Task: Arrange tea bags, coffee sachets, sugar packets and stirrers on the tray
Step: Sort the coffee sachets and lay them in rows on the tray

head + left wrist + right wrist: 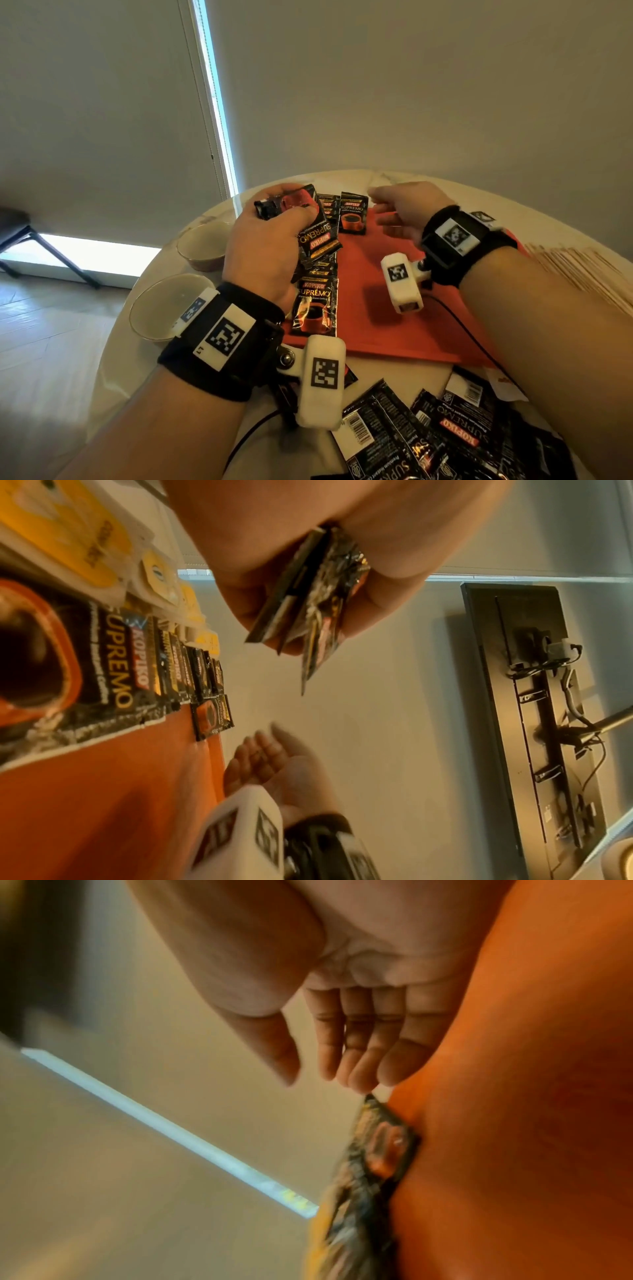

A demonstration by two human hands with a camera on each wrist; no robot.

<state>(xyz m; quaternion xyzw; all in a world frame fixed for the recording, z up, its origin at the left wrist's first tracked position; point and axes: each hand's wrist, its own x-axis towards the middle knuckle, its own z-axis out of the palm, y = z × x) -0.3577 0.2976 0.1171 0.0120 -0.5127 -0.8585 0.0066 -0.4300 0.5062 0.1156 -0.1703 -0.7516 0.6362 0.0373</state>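
Two pale bowls sit on the round marble-look table (394, 377) at its left edge, the nearer bowl (164, 308) larger in view than the farther bowl (202, 246), and the two stand just apart. Behind them a closed roller blind (102, 120) lets a bright strip of daylight through along its side and bottom. A dark chair (27, 240) stands on the wooden floor (51, 359). A monitor (534, 723) shows its back, cables hanging from it.

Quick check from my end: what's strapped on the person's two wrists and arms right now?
Both forearms are bare, no sleeves. The left wrist wears a wide black band with white plates printed with black square codes, plus a white boxy camera pod trailing a black cable. The right wrist carries the same: black band, coded white plates, white pod, black cable.
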